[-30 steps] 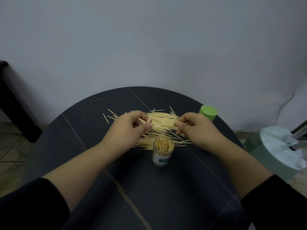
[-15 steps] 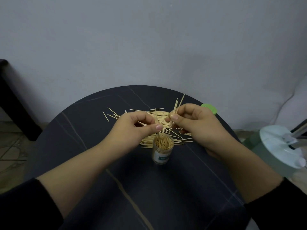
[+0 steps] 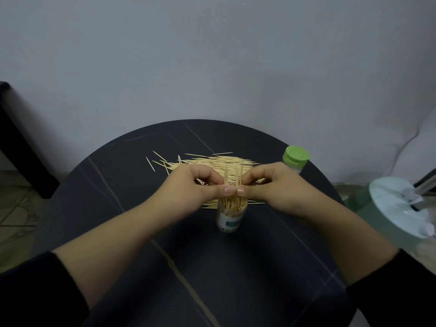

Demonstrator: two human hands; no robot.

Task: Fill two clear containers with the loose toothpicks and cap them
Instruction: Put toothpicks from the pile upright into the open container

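Observation:
An uncapped clear container [image 3: 230,220] with a white and teal label stands upright mid-table, packed with toothpicks. Right above its mouth my left hand [image 3: 195,185] and my right hand [image 3: 276,185] meet thumb to thumb, each pinching a few upright toothpicks [image 3: 233,175] whose lower ends reach the container's mouth. Behind the hands lies the loose toothpick pile [image 3: 212,161], partly hidden by them. A second container with a green cap [image 3: 295,156] stands at the table's right rear edge, its clear body mostly hidden behind my right hand.
The round black table [image 3: 165,267] has pale vein lines and stands against a grey wall. A pale round appliance [image 3: 398,206] sits off the table's right edge. A dark piece of furniture [image 3: 14,138] stands at the far left.
Both hands lifted small bunches of toothpicks off the pile, turned them upright and brought them together over the container's mouth. The green-capped container is less hidden now.

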